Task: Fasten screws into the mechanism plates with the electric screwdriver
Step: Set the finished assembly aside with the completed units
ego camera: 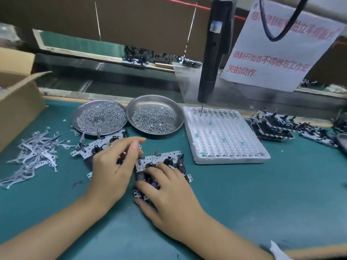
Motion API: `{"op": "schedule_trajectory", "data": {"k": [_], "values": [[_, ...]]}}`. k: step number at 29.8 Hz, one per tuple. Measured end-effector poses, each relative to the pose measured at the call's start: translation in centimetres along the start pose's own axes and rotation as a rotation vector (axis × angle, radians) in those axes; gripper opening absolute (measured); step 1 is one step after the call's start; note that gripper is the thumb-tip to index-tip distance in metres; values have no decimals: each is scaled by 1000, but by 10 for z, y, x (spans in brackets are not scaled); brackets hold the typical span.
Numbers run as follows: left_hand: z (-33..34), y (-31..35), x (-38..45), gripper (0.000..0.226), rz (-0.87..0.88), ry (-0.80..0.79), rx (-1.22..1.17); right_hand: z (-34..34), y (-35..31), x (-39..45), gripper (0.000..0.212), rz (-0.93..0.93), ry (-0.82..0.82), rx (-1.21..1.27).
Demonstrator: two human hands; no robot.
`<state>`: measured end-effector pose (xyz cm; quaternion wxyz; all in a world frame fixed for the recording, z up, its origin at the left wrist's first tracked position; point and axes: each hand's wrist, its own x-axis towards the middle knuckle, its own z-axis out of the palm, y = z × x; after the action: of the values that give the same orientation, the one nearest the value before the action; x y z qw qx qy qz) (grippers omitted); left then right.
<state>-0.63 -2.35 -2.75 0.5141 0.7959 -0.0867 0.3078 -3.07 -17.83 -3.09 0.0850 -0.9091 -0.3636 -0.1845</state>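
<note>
A perforated metal mechanism plate [167, 156] with black parts lies on the green mat in front of me. My right hand [169, 192] grips its near side, fingers curled over the top and thumb at the near edge. My left hand [110, 169] reaches in from the left, and its curled fingertips pinch the plate's upper left corner. A second mechanism plate [90, 147] lies partly under my left hand. The black electric screwdriver [214, 53] hangs by itself above the white tray, and neither hand touches it. Two steel dishes of screws [154, 117] sit behind the plates.
A white foam tray [225, 136] lies to the right, with stacked finished mechanisms [272, 126] beyond it. Loose metal levers [35, 152] are heaped at the left beside a cardboard box [16, 102]. A paper notice [277, 49] hangs at the back right.
</note>
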Motion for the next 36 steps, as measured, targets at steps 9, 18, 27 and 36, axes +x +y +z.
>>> {"op": "schedule_trajectory", "data": {"k": [9, 18, 27, 36], "values": [[1, 2, 1, 28, 25, -5, -8, -30, 8, -65, 28, 47, 11, -38], [3, 7, -3, 35, 106, -27, 39, -77, 89, -133, 22, 711, -178, -474], [6, 3, 4, 36, 204, 52, 174, -60, 64, -84, 25, 466, 75, -55], [7, 5, -3, 19, 633, 42, 205, 8, 15, 42, 51, 17, -35, 429]]}}
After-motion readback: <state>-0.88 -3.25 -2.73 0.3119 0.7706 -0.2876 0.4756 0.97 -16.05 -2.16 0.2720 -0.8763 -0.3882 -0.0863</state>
